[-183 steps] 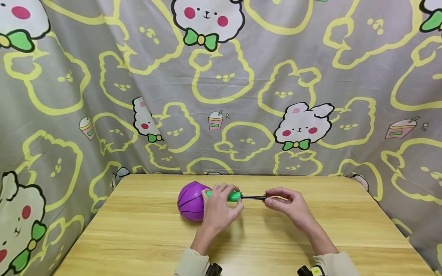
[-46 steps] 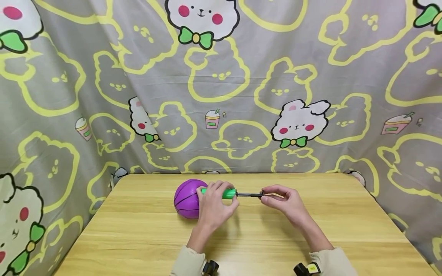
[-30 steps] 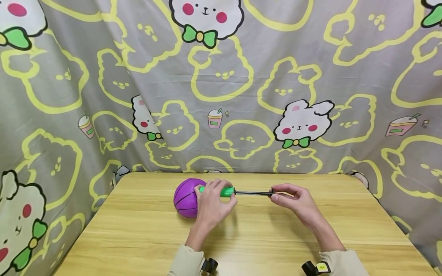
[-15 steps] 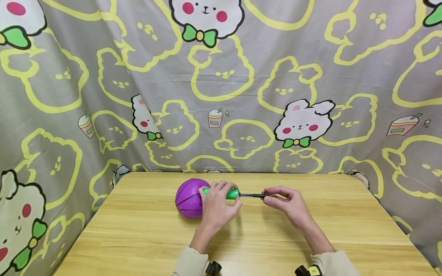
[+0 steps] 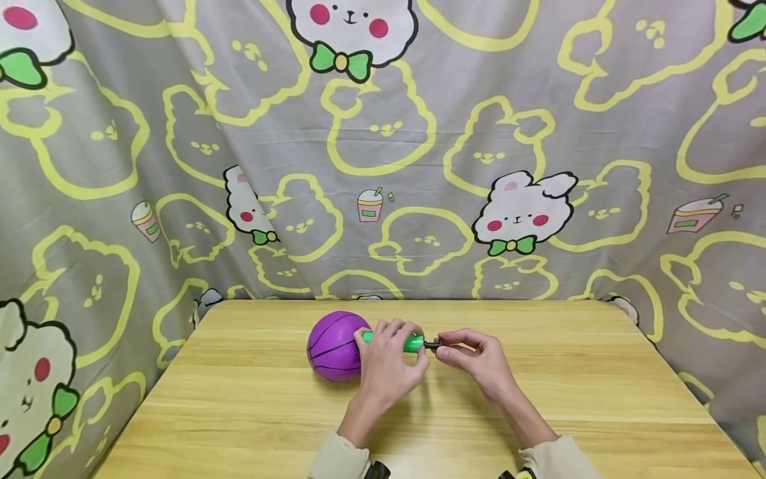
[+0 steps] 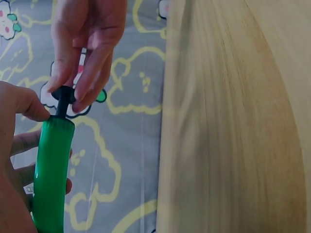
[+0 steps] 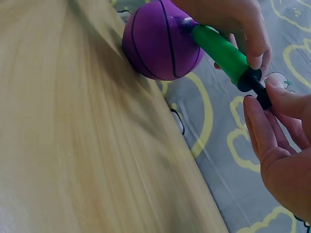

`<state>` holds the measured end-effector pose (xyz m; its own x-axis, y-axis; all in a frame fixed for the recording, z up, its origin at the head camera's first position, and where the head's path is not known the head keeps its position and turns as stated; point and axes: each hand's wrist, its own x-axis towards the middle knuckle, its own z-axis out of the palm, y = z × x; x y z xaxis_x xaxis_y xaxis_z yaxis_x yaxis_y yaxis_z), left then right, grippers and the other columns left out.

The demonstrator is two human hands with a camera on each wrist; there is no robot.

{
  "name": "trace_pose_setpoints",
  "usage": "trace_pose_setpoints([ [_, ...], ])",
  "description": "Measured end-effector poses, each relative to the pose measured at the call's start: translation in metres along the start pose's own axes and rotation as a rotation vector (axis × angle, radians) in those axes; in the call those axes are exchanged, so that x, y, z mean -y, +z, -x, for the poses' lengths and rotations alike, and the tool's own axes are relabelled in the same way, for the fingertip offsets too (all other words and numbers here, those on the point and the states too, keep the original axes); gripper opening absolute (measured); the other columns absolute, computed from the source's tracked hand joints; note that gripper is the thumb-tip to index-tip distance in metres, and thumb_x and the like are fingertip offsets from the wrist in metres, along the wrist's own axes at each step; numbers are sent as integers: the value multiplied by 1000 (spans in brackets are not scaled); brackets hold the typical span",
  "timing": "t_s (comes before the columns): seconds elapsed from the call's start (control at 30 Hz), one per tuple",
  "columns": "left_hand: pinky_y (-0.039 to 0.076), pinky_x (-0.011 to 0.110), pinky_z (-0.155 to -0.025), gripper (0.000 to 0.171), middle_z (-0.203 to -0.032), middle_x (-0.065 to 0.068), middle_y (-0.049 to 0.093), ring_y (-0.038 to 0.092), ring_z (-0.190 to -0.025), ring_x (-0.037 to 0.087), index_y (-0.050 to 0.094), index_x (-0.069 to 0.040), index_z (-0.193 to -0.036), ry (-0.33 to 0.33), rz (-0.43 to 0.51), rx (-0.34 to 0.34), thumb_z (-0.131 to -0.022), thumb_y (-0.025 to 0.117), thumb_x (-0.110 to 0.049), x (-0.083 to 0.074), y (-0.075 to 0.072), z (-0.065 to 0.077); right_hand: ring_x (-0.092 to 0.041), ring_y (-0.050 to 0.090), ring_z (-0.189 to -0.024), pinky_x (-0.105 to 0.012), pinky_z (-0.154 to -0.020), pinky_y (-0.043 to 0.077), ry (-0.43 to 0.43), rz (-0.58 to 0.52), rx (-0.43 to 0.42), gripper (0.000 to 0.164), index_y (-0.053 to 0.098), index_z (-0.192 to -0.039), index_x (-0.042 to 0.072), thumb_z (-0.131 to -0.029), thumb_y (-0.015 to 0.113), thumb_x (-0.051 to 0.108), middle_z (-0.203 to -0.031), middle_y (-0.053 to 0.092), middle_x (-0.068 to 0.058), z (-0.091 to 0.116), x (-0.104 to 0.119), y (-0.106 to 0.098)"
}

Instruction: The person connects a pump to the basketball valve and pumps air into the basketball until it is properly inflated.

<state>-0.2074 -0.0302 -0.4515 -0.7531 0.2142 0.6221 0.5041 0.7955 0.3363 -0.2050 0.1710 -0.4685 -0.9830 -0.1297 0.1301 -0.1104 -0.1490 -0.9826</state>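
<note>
Left hand [image 5: 387, 366]: wrapped round the green pump barrel [image 5: 413, 343], thumb at the rim of its rod end.
Right hand [image 5: 479, 362]: pinching the black handle [image 6: 63, 93] between thumb and fingertips, just beside the left hand.
Black rod [image 6: 62, 109]: only a short length showing between barrel and handle.
Barrel's lie: roughly level, clear of the wooden table [image 5: 239, 412], in line from ball to right hand.
Purple ball [image 5: 334, 347]: resting on the table near its back edge, left of the barrel, dark seam lines across it, partly covered by the left hand; exact joint with the barrel too hidden to tell.
Beige sleeves [image 5: 340, 458]: at both wrists, with small black devices [image 5: 378, 471] alongside.
Grey curtain [image 5: 269, 133]: behind the table and along its sides, printed with yellow outlines and white rabbits.
</note>
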Motion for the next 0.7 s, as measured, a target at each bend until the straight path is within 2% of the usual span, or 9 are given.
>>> trace_pose_setpoints([
  [0.17,30,54,-87,19,-97,-11,66,56,-91,14,70,-29,-98,1,11,-6,-80,72,-33,2,-1,-1,-23,72,-107,-39,-89,57,6,15,18,39,64,-121,-14,-88,78,1,-123,65,-25,0,2,0],
  [0.37,32,55,-88,20,-99,-12,66,58,-94,14,71,-29,-99,-1,29,3,-81,73,-35,4,-5,-2,-25,72,-108,-38,-89,57,21,66,31,38,67,-120,-8,-87,80,6,-121,68,-19,1,9,-10],
  [0.7,32,56,-89,18,-101,-11,68,59,-97,16,71,-28,-99,-44,56,-22,-81,74,-31,21,-15,-6,-21,72,-107,-37,-90,57,-2,92,35,40,64,-124,-11,-89,77,4,-120,69,-13,1,17,-35],
])
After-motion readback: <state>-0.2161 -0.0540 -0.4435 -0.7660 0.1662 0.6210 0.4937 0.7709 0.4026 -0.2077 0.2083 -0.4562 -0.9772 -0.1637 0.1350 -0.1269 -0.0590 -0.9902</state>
